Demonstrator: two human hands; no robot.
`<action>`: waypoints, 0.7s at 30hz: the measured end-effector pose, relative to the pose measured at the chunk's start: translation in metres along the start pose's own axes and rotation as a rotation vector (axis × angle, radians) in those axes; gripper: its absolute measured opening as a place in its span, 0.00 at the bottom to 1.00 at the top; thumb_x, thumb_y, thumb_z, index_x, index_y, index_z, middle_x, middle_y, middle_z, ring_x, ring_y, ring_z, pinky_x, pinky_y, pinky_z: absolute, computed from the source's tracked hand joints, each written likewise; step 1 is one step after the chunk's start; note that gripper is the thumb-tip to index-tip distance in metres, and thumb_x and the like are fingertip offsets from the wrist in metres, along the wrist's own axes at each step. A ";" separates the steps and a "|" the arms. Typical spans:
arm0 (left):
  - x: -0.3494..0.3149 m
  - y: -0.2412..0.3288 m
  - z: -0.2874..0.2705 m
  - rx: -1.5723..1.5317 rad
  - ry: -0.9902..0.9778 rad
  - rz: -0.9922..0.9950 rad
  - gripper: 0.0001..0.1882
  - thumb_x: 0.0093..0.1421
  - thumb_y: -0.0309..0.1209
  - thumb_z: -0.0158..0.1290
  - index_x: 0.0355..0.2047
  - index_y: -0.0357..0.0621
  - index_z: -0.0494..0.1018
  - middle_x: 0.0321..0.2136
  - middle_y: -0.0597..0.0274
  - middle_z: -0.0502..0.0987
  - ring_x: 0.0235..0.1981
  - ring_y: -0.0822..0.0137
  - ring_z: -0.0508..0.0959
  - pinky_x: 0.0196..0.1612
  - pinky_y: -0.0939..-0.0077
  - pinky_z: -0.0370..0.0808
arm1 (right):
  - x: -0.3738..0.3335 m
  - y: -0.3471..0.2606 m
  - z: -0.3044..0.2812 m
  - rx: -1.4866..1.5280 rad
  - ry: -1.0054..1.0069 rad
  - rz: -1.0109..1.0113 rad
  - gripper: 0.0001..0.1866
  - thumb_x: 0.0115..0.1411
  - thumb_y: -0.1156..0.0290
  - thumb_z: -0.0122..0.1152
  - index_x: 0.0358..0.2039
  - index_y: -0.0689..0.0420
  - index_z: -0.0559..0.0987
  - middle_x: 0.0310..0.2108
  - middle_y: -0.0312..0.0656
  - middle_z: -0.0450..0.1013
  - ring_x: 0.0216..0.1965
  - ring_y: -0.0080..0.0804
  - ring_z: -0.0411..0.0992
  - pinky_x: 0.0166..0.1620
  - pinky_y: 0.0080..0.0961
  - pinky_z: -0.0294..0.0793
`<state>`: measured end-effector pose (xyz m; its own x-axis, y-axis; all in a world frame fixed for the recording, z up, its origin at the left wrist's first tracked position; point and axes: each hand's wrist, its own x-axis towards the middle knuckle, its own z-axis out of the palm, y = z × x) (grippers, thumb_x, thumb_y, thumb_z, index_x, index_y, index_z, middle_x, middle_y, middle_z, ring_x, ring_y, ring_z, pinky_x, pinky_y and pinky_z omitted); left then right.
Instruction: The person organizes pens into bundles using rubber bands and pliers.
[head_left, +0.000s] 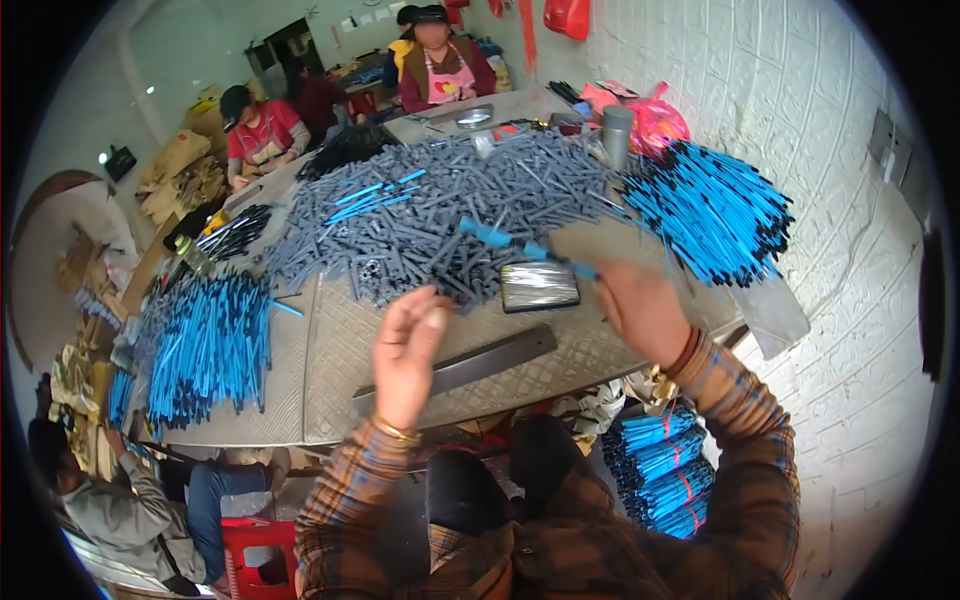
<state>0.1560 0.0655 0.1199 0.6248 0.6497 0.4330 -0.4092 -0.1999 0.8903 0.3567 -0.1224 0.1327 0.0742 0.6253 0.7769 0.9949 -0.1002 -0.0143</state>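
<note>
My right hand [640,312], smeared by motion, grips a thin blue rod [490,234] with darker sections. The rod points left over a large heap of short grey plastic pieces [420,215]. In front of that heap is my left hand [405,355], its thumb and fingers pinched together; whatever lies between them is too small to make out. Between my hands sits a small dark box [540,288] full of thin silvery pins. A dark flat bar [460,370] lies near the table's front edge, just right of my left wrist.
Piles of blue rods with black ends lie at left [210,345] and at right [710,215]. A grey cup [616,138] stands by a pink plastic bag [660,120]. Tied rod bundles [665,470] are below the table. Several people work nearby; a red stool [258,555] is lower left.
</note>
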 end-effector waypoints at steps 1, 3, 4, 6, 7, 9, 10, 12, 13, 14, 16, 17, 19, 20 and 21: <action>-0.003 0.003 0.013 -0.003 0.013 0.011 0.12 0.58 0.25 0.48 0.43 0.38 0.68 0.33 0.63 0.75 0.37 0.75 0.72 0.44 0.81 0.67 | -0.001 -0.015 0.001 0.001 0.002 -0.017 0.10 0.52 0.70 0.55 0.35 0.57 0.70 0.22 0.45 0.67 0.22 0.44 0.68 0.24 0.35 0.68; -0.009 0.008 0.028 -0.217 -0.022 0.021 0.08 0.59 0.25 0.47 0.40 0.38 0.68 0.31 0.63 0.75 0.34 0.74 0.74 0.42 0.80 0.68 | -0.005 -0.040 0.004 0.091 -0.163 -0.050 0.11 0.51 0.69 0.56 0.35 0.58 0.70 0.23 0.45 0.67 0.23 0.45 0.68 0.24 0.34 0.67; -0.011 0.007 0.027 -0.226 -0.024 0.026 0.08 0.59 0.25 0.47 0.40 0.38 0.68 0.31 0.63 0.75 0.34 0.74 0.74 0.42 0.80 0.68 | -0.009 -0.045 0.001 0.082 -0.164 -0.054 0.11 0.51 0.69 0.56 0.35 0.58 0.70 0.23 0.45 0.67 0.23 0.45 0.68 0.24 0.34 0.67; -0.020 0.000 0.019 -0.293 -0.039 0.001 0.05 0.60 0.26 0.47 0.36 0.40 0.68 0.29 0.63 0.75 0.32 0.73 0.74 0.41 0.78 0.70 | -0.016 -0.050 0.000 0.254 -0.202 0.022 0.11 0.52 0.68 0.56 0.34 0.59 0.71 0.23 0.44 0.67 0.21 0.42 0.68 0.23 0.33 0.66; -0.022 -0.001 0.016 -0.323 -0.046 -0.012 0.04 0.60 0.26 0.47 0.35 0.40 0.68 0.28 0.63 0.75 0.31 0.72 0.75 0.40 0.78 0.71 | -0.021 -0.052 0.001 0.343 -0.219 0.060 0.10 0.53 0.67 0.56 0.34 0.59 0.71 0.22 0.43 0.67 0.20 0.41 0.68 0.23 0.32 0.66; -0.023 0.001 0.014 -0.440 -0.034 -0.042 0.04 0.60 0.27 0.46 0.34 0.41 0.68 0.27 0.63 0.74 0.30 0.71 0.75 0.38 0.77 0.71 | -0.048 -0.043 0.014 0.520 -0.314 0.114 0.10 0.54 0.67 0.56 0.33 0.59 0.71 0.22 0.42 0.67 0.20 0.37 0.67 0.22 0.30 0.65; -0.024 0.004 0.016 -0.556 -0.022 -0.076 0.04 0.60 0.28 0.46 0.32 0.41 0.68 0.26 0.62 0.74 0.29 0.70 0.75 0.37 0.76 0.72 | -0.065 -0.035 0.022 0.699 -0.409 0.172 0.10 0.55 0.66 0.55 0.32 0.59 0.72 0.22 0.41 0.67 0.19 0.33 0.67 0.21 0.28 0.65; -0.028 0.007 0.014 -0.662 0.001 -0.109 0.04 0.61 0.29 0.46 0.31 0.42 0.68 0.24 0.62 0.73 0.28 0.69 0.75 0.35 0.75 0.73 | -0.067 -0.039 0.022 0.892 -0.506 0.224 0.10 0.55 0.65 0.55 0.32 0.59 0.72 0.21 0.39 0.67 0.18 0.30 0.67 0.21 0.26 0.64; -0.032 0.008 0.013 -0.690 0.014 -0.143 0.05 0.61 0.30 0.46 0.31 0.42 0.68 0.23 0.62 0.73 0.27 0.69 0.75 0.34 0.75 0.72 | -0.068 -0.044 0.015 1.093 -0.749 0.413 0.10 0.56 0.66 0.54 0.33 0.59 0.72 0.22 0.37 0.66 0.20 0.26 0.65 0.23 0.23 0.64; -0.034 0.008 0.014 -0.722 0.023 -0.174 0.05 0.61 0.30 0.46 0.32 0.43 0.68 0.22 0.62 0.72 0.25 0.70 0.74 0.32 0.75 0.72 | -0.064 -0.049 0.005 1.279 -0.991 0.608 0.10 0.57 0.67 0.53 0.34 0.60 0.71 0.23 0.34 0.66 0.21 0.21 0.63 0.25 0.21 0.64; -0.040 0.011 0.015 -0.754 0.028 -0.208 0.05 0.61 0.30 0.46 0.32 0.43 0.68 0.22 0.63 0.72 0.24 0.70 0.74 0.31 0.74 0.72 | -0.067 -0.054 0.002 1.457 -1.233 0.813 0.10 0.58 0.67 0.52 0.36 0.60 0.71 0.23 0.32 0.65 0.23 0.17 0.61 0.27 0.18 0.63; -0.043 0.013 0.015 -0.767 -0.005 -0.205 0.05 0.60 0.31 0.46 0.32 0.43 0.68 0.21 0.63 0.72 0.23 0.71 0.72 0.29 0.76 0.71 | -0.075 -0.057 0.006 1.309 -1.053 0.747 0.10 0.58 0.66 0.53 0.34 0.60 0.71 0.22 0.32 0.65 0.21 0.17 0.62 0.25 0.17 0.63; -0.047 0.017 0.017 -0.792 -0.074 -0.199 0.05 0.60 0.31 0.47 0.33 0.45 0.68 0.21 0.64 0.71 0.20 0.73 0.69 0.26 0.78 0.69 | -0.087 -0.061 0.013 1.006 -0.701 0.612 0.10 0.57 0.63 0.54 0.31 0.58 0.71 0.20 0.32 0.66 0.18 0.16 0.62 0.21 0.15 0.62; -0.047 0.019 0.016 -0.793 -0.080 -0.205 0.05 0.60 0.31 0.47 0.33 0.45 0.68 0.21 0.64 0.71 0.20 0.73 0.69 0.26 0.78 0.69 | -0.086 -0.062 0.010 1.005 -0.696 0.619 0.10 0.57 0.63 0.54 0.31 0.58 0.71 0.20 0.32 0.66 0.18 0.16 0.62 0.21 0.15 0.62; -0.050 0.020 0.013 -0.814 -0.097 -0.238 0.05 0.60 0.32 0.47 0.34 0.46 0.68 0.20 0.65 0.70 0.19 0.74 0.67 0.24 0.79 0.67 | -0.085 -0.068 0.005 1.128 -0.606 0.699 0.10 0.57 0.63 0.54 0.32 0.58 0.71 0.20 0.32 0.66 0.19 0.16 0.63 0.22 0.14 0.62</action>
<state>0.1245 0.0196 0.1181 0.7938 0.5342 0.2908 -0.5869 0.5474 0.5965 0.2834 -0.1648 0.0644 0.2882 0.9571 0.0295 0.2478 -0.0448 -0.9678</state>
